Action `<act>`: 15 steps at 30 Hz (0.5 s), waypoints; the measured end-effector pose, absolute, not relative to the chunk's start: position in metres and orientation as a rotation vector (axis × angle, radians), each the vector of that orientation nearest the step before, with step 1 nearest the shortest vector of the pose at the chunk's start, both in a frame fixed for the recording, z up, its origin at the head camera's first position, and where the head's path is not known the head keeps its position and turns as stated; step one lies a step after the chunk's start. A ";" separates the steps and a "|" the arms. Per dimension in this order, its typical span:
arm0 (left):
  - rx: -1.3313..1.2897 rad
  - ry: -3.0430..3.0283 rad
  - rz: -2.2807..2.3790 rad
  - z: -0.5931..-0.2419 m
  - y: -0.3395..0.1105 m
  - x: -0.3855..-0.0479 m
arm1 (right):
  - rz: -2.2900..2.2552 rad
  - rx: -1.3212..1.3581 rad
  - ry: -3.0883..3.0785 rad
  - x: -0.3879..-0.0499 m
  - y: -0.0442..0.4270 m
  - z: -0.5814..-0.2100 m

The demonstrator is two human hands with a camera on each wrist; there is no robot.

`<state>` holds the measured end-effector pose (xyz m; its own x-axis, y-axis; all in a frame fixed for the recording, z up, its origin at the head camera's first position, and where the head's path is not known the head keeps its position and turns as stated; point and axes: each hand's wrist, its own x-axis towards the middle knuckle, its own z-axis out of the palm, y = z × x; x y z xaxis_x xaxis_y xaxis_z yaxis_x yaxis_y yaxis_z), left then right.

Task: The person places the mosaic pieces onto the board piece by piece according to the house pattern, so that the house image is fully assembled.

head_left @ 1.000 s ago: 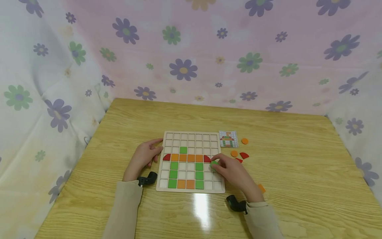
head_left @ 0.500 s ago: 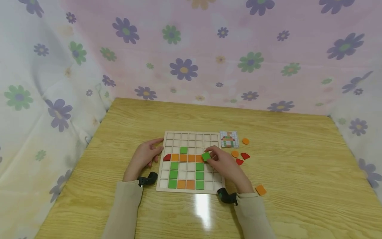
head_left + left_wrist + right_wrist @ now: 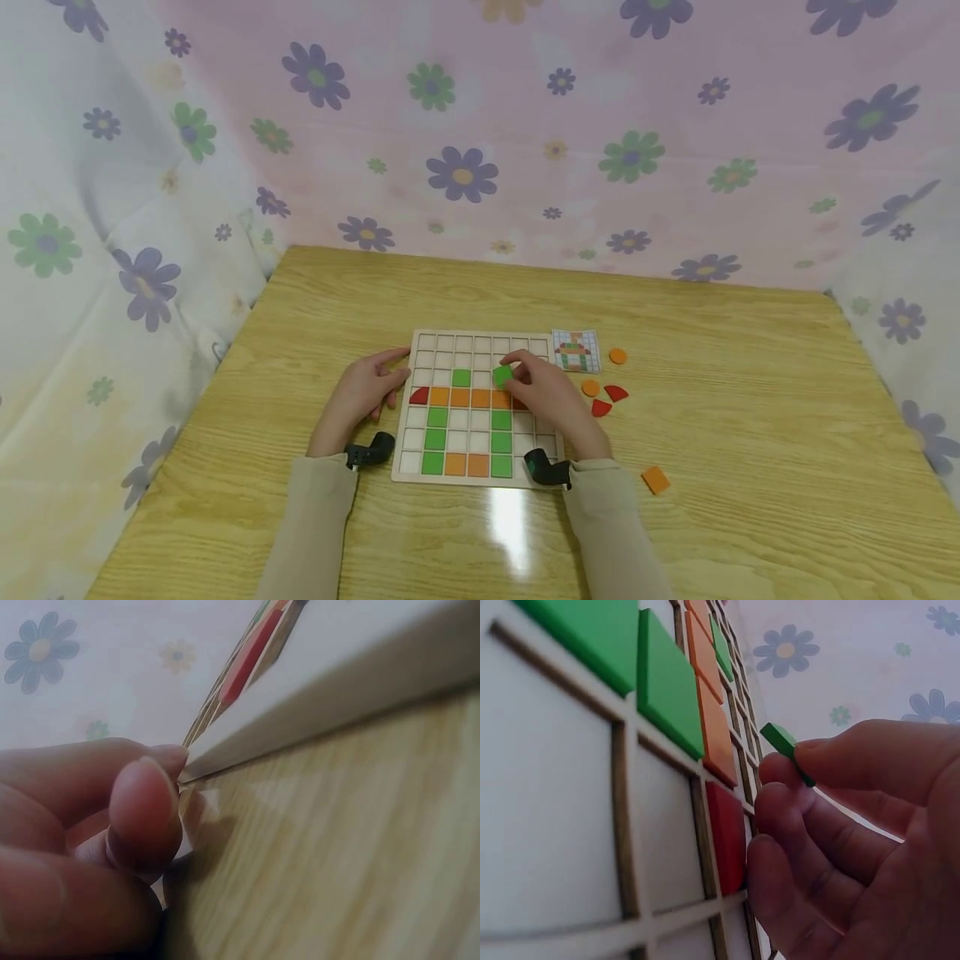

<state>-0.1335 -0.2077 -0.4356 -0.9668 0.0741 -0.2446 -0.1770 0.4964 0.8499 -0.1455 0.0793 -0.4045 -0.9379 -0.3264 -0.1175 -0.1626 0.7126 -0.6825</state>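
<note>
My right hand point(image 3: 553, 398) pinches a green square tile point(image 3: 502, 377) between thumb and forefinger. It is above the upper right part of a wooden grid board point(image 3: 457, 418); the right wrist view shows the tile point(image 3: 780, 739) tilted and apart from the board. My left hand point(image 3: 367, 387) rests beside the board's left side, a fingertip point(image 3: 174, 756) touching its edge. On the board lie green squares point(image 3: 436, 439), a row of orange squares point(image 3: 481, 397) and a red quarter-round tile point(image 3: 419, 395) at the left. Another red tile point(image 3: 726, 840) is partly hidden by my right hand in the head view.
A small pattern card point(image 3: 576, 351) lies against the board's right side. Right of it are two orange discs point(image 3: 618, 356) and two red quarter-round tiles point(image 3: 616, 392). An orange square point(image 3: 656, 479) lies nearer the front right. Flowered cloth point(image 3: 495, 150) hangs behind the table.
My right hand has moved left and away from me over the board, carrying the green tile from the right edge toward the upper cells. My left hand has stayed put.
</note>
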 end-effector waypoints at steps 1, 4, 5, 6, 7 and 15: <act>-0.081 2.497 1.462 -0.436 -0.208 -0.134 | -1.048 -0.398 2.689 -0.147 0.079 -0.405; -0.072 2.498 1.464 -0.437 -0.207 -0.134 | -1.075 -0.400 2.678 -0.149 0.077 -0.408; -0.075 2.499 1.463 -0.438 -0.207 -0.134 | -1.077 -0.393 2.674 -0.150 0.076 -0.409; -0.073 2.498 1.461 -0.438 -0.207 -0.134 | -1.075 -0.386 2.672 -0.151 0.076 -0.410; -0.081 2.495 1.459 -0.438 -0.207 -0.134 | -1.073 -0.376 2.670 -0.151 0.075 -0.411; -0.108 2.507 1.451 -0.439 -0.209 -0.134 | -1.027 -0.353 2.709 -0.152 0.066 -0.413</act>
